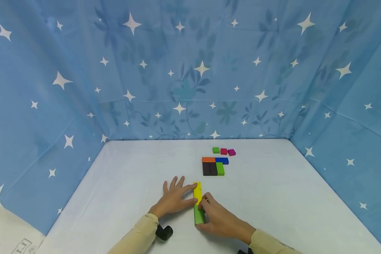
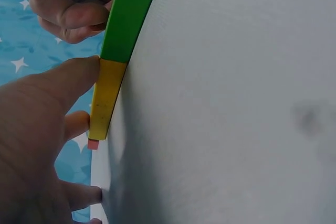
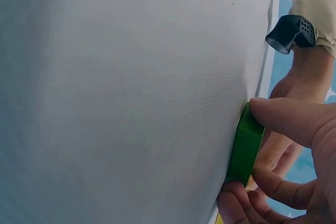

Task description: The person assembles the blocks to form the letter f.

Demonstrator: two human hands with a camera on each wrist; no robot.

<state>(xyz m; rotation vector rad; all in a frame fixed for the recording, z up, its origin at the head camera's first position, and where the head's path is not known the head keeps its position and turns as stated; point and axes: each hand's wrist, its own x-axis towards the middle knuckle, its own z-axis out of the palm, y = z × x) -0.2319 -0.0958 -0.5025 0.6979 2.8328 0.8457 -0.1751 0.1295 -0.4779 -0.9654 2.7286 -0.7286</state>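
A yellow block and a green block lie end to end in a line on the white table. My left hand is spread beside the yellow block, its thumb and index fingertip touching it near the two ends. In the left wrist view, the yellow block meets the green block with no visible gap. My right hand grips the green block, thumb at its near end and curled fingers toward the yellow one. The right wrist view shows that hold on the green block closely.
Beyond the hands, an orange block, a blue block, dark blocks and another green block sit grouped together. Behind them are small green, red and magenta pieces. A blue star-patterned curtain surrounds the table.
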